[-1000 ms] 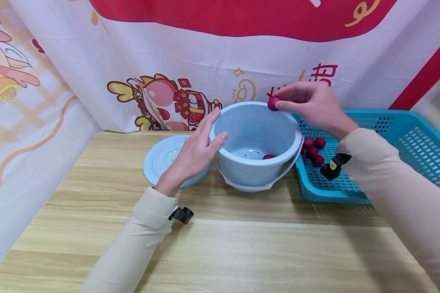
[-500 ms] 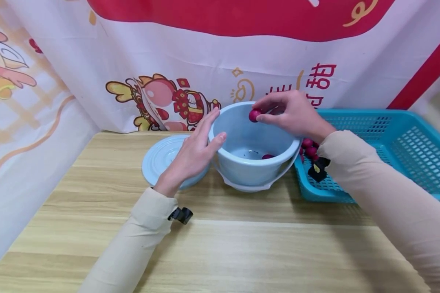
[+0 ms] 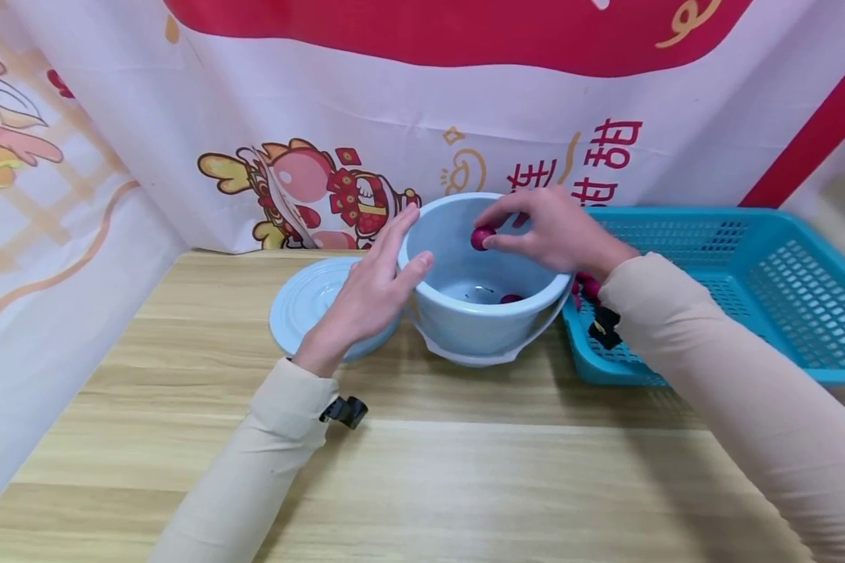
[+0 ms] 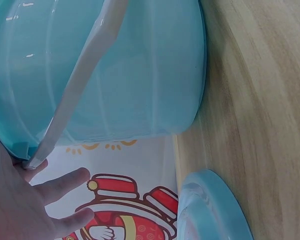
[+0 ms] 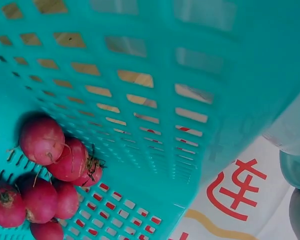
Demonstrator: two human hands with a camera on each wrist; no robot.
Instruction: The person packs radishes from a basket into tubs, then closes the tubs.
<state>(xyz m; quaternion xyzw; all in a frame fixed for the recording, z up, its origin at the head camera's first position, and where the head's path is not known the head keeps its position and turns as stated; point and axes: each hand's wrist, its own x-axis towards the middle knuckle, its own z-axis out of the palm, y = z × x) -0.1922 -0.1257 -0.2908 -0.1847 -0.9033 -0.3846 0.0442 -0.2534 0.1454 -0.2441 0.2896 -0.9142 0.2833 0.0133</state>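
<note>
A light blue bucket [image 3: 465, 332] with a pale handle stands on the table. My left hand [image 3: 373, 291] rests against its left rim, fingers extended; the left wrist view shows the fingers spread near the handle's hinge. Over the bucket's mouth, my right hand [image 3: 552, 231] pinches a red radish [image 3: 482, 238] between thumb and fingertips. Another radish [image 3: 511, 299] lies on the bucket's bottom, partly hidden by the front rim. More radishes [image 5: 42, 141] sit in the turquoise basket [image 3: 767, 234] to the right, mostly covered by my right arm in the head view.
The bucket's blue lid [image 3: 303, 301] lies on the wooden table [image 3: 422, 485] left of the bucket, partly behind my left hand. A printed white cloth [image 3: 366, 86] hangs behind everything. The basket's near wall rises close beside the bucket.
My right hand has moved left and down with the pinched radish, from above the bucket's back right rim into its mouth. My left hand has stayed at the rim.
</note>
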